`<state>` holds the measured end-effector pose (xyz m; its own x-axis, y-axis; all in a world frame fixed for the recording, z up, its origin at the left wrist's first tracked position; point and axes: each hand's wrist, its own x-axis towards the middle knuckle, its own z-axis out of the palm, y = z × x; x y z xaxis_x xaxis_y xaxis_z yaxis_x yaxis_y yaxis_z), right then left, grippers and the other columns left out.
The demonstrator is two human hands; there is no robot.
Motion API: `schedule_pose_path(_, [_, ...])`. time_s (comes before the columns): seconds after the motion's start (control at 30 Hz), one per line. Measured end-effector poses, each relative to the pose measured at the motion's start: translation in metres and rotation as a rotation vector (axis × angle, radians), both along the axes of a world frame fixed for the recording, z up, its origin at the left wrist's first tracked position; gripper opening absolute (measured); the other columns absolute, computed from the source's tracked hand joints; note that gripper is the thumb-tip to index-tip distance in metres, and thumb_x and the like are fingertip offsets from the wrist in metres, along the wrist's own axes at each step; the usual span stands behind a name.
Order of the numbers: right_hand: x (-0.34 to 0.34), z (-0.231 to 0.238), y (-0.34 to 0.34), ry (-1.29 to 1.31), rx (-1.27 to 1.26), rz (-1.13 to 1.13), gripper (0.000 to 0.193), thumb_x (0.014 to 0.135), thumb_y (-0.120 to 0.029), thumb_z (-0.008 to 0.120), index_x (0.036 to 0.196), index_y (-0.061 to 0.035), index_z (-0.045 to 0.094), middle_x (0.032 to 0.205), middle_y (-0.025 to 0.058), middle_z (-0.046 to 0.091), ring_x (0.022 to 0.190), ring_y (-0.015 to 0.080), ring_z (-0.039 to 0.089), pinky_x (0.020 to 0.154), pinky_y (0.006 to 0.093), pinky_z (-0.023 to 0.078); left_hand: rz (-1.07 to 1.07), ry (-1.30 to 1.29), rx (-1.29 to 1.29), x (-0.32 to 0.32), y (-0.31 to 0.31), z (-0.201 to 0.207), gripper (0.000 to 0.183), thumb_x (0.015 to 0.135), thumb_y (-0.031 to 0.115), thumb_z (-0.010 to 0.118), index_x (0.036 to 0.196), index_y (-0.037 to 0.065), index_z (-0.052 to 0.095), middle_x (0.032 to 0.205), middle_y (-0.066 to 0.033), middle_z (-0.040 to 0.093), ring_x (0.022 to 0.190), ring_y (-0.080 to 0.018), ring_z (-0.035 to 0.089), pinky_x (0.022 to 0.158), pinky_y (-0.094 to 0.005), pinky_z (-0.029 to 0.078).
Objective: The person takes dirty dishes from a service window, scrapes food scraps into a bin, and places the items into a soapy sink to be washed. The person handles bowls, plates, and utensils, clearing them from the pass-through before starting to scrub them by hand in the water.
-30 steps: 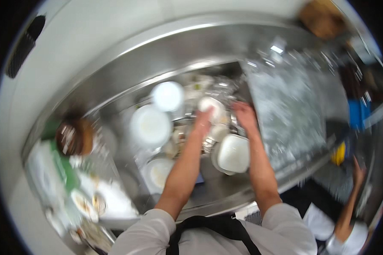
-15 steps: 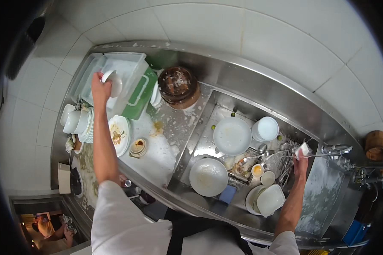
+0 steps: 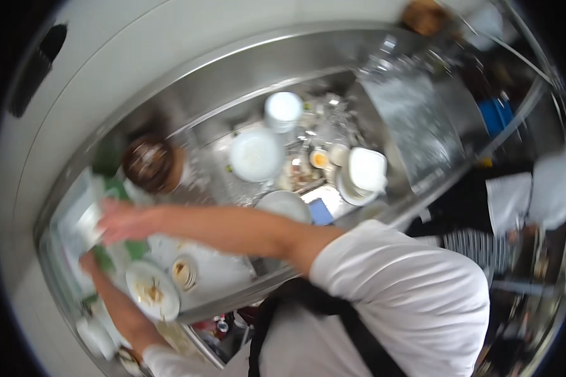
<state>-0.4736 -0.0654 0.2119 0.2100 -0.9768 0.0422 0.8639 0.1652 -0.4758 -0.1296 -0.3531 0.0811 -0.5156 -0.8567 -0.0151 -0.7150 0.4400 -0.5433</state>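
Observation:
Both hands have come together over a clear plastic tub [image 3: 66,210] holding whitish suds at the far left. My right hand [image 3: 124,221] reaches across the counter, its fingers at the tub's near side. Just below it, my left hand [image 3: 89,261] is by the tub's edge. Motion smears the fingers of both, and what they hold, if anything, is unclear. A green container [image 3: 115,188] shows behind my right hand. Close to my left forearm lies a white oval plate [image 3: 136,270] with food scraps, beside a stack of small soiled bowls [image 3: 183,273].
A round brown steamer basket [image 3: 148,164] stands behind my right forearm. The steel sink holds a white dish [image 3: 256,154], stacked white bowls [image 3: 283,110], squarish dishes [image 3: 368,169], a blue sponge [image 3: 321,212] and cutlery. A water-filled basin [image 3: 415,119] adjoins it.
My right hand has swung from the sink's right side over to the tub, and the white thing it held is no longer discernible. My left hand's small white bowl is no longer distinct. The view has turned.

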Motion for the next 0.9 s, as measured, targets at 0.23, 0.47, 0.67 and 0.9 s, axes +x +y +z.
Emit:
schedule_pose_path(0.23, [-0.247, -0.146, 0.215, 0.641, 0.315, -0.411, 0.023, 0.084, -0.010, 0.064, 0.105, -0.0013, 0.062, 0.095, 0.0103, 0.068, 0.081, 0.0188, 0.066, 0.070, 0.0303, 0.054, 0.139, 1.772, 0.471, -0.141, 0.173, 0.123, 0.030, 0.090, 0.027, 0.060, 0.103, 0.001, 0.059, 0.099, -0.0085, 0.062, 0.087, -0.0176, 0.058, 0.079, -0.0319, 0.048])
schedule_pose_path(0.47, [-0.500, -0.239, 0.339, 0.523, 0.607, -0.950, 0.023, 0.087, -0.023, 0.053, 0.095, -0.0036, 0.064, 0.084, 0.0101, 0.065, 0.075, 0.0220, 0.064, 0.066, 0.0375, 0.050, 0.043, 1.046, 1.400, -0.479, 0.481, -0.009, 0.046, 0.080, 0.009, 0.067, 0.124, 0.003, 0.052, 0.112, -0.0126, 0.060, 0.098, -0.0185, 0.059, 0.084, -0.0318, 0.048])
schedule_pose_path(0.67, [-0.449, -0.318, 0.395, 2.295, 0.401, 0.266, 0.038, 0.069, -0.019, 0.066, 0.105, -0.0075, 0.062, 0.104, 0.0179, 0.064, 0.100, 0.0315, 0.061, 0.088, 0.0417, 0.048, 0.908, 0.988, 1.462, -0.602, 0.594, -0.237, 0.047, 0.082, 0.024, 0.067, 0.120, 0.004, 0.048, 0.098, -0.0131, 0.063, 0.079, -0.0200, 0.065, 0.061, -0.0300, 0.053])
schedule_pose_path(0.9, [-0.556, -0.259, 0.393, 1.496, 1.116, -0.815, 0.039, 0.077, -0.006, 0.054, 0.114, -0.0009, 0.043, 0.098, 0.0280, 0.061, 0.090, 0.0412, 0.062, 0.081, 0.0444, 0.048, 0.169, 1.307, 0.938, -0.709, 0.607, -0.184, 0.026, 0.079, 0.008, 0.056, 0.103, -0.004, 0.054, 0.098, -0.0207, 0.062, 0.085, -0.0398, 0.061, 0.079, -0.0427, 0.049])
